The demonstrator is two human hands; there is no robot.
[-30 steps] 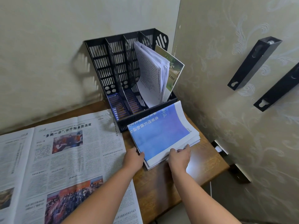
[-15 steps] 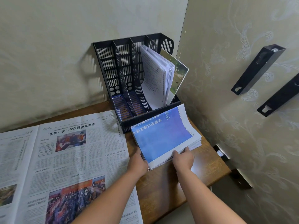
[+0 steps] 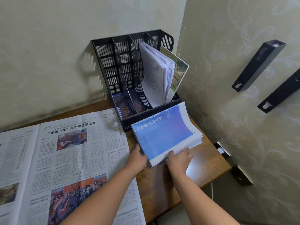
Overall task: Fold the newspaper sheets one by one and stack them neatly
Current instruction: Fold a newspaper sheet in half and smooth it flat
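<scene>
Lying between both hands [image 3: 162, 159], folded newspaper stack [image 3: 164, 135] touches them.

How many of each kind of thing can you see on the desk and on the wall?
Stack of folded newspapers: 1
Open newspaper: 1
Black file rack: 1
Bundle of papers in the rack: 1
Green-covered booklet in the rack: 1
Black wall brackets: 2
Hands, left hand and right hand: 2
Total: 9
</scene>
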